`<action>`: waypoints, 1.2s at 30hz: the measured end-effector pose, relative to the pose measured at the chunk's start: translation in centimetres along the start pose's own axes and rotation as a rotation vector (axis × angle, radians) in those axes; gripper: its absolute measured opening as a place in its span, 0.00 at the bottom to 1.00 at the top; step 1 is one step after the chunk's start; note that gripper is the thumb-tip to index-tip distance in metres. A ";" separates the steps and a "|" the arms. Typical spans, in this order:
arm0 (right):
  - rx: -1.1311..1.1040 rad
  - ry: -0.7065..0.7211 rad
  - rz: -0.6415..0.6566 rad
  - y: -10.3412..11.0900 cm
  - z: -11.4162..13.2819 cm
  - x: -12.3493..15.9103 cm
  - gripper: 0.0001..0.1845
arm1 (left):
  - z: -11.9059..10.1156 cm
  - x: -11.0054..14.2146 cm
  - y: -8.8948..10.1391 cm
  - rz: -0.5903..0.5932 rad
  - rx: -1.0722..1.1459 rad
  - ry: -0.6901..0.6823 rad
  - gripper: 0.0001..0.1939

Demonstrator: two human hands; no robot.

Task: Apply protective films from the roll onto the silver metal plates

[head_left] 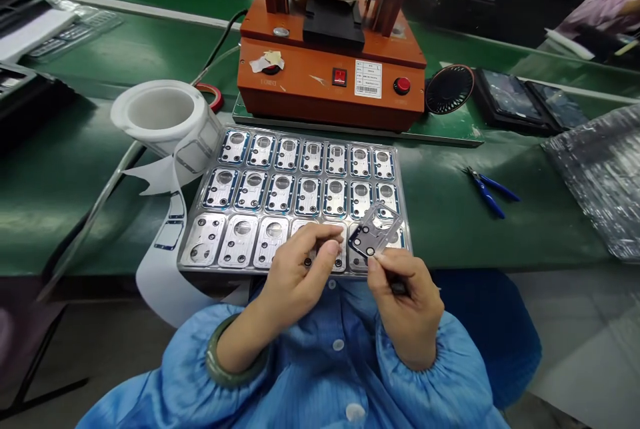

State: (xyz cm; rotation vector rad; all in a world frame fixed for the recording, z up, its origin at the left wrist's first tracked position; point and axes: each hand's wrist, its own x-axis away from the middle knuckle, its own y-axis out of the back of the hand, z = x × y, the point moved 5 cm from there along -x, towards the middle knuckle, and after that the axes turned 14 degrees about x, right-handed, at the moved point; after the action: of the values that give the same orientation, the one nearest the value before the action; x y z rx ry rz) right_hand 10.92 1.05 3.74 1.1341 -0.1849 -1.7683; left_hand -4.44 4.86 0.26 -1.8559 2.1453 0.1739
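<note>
A clear tray (193, 262) of several small camera-frame parts in three rows lies on the green bench in front of me. My right hand (405, 302) pinches a thin transparent film piece with dark rings (374, 232), held tilted over the tray's near right corner. My left hand (295, 276) is curled beside it over the near row, with fingertips pinched together on something I cannot make out. A green bangle (223, 366) circles my left wrist, and both arms wear blue sleeves.
An orange press machine (330, 76) stands behind the tray. A white roll of label tape (157, 116) trails its liner to the left. Blue-handled cutters (487, 189) lie to the right, near a black round fan (449, 89), dark trays (525, 102) and a silvery bag (600, 176).
</note>
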 end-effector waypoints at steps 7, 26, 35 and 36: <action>-0.075 0.042 0.032 -0.5 0.5 -0.2 0.12 | -1.3 -0.7 -0.5 0.058 -0.072 0.022 0.06; -0.111 0.142 0.148 -0.9 0.7 0.0 0.13 | 0.0 -0.1 -0.2 0.024 0.152 0.140 0.07; -0.156 0.179 0.181 -1.0 1.6 0.0 0.11 | 0.0 0.9 0.2 -0.012 0.163 0.137 0.10; -0.175 0.192 0.199 -1.2 1.7 0.1 0.11 | -0.1 1.0 0.3 -0.021 0.172 0.130 0.11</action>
State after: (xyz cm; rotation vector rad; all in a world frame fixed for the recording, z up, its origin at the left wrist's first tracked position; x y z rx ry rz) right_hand 8.84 0.97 3.97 1.1112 -0.0252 -1.4619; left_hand -4.85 3.98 0.01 -1.8349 2.1480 -0.1356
